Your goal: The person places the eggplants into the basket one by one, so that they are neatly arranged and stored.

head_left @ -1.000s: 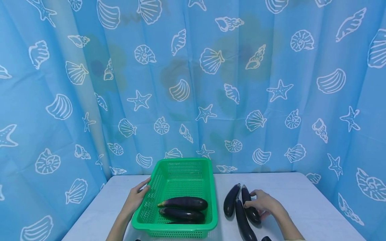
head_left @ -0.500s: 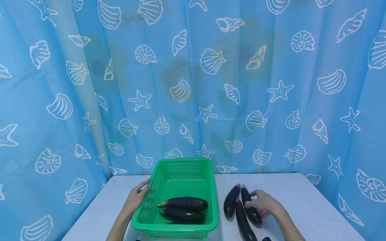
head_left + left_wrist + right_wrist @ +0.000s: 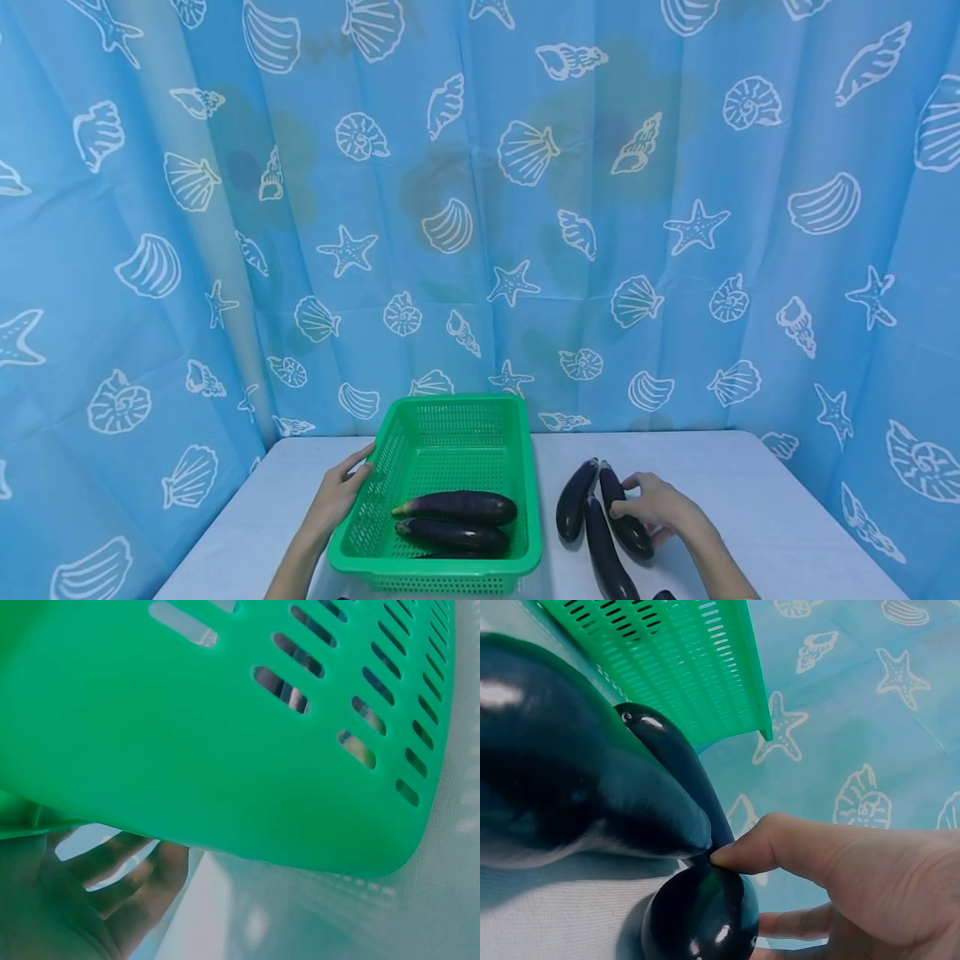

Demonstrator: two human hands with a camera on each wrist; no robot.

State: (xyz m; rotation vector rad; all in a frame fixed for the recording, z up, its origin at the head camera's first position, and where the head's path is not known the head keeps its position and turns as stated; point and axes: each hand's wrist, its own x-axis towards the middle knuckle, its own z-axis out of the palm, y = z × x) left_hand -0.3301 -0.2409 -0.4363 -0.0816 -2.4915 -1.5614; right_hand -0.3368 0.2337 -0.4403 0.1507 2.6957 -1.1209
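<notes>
My left hand [image 3: 339,493] rests against the left side of a green slotted plastic basket [image 3: 531,500], fingers reaching along the rim. In the left wrist view its fingers [image 3: 135,889] look fairly straight beside the basket wall. On the right, my right hand [image 3: 660,504] holds a dark purple eggplant [image 3: 634,537], thumb on one side and fingers on the other. The right wrist view shows the thumb on top of this eggplant [image 3: 697,919]. Two more eggplants lie left of it: one farther back [image 3: 573,504], one nearer the front [image 3: 607,554].
Inside the basket lie several eggplants [image 3: 465,504] toward its near end. Another dark end [image 3: 663,595] shows at the bottom edge. The table [image 3: 720,467] has a white cover. A blue shell-patterned curtain [image 3: 480,250] stands behind and on both sides.
</notes>
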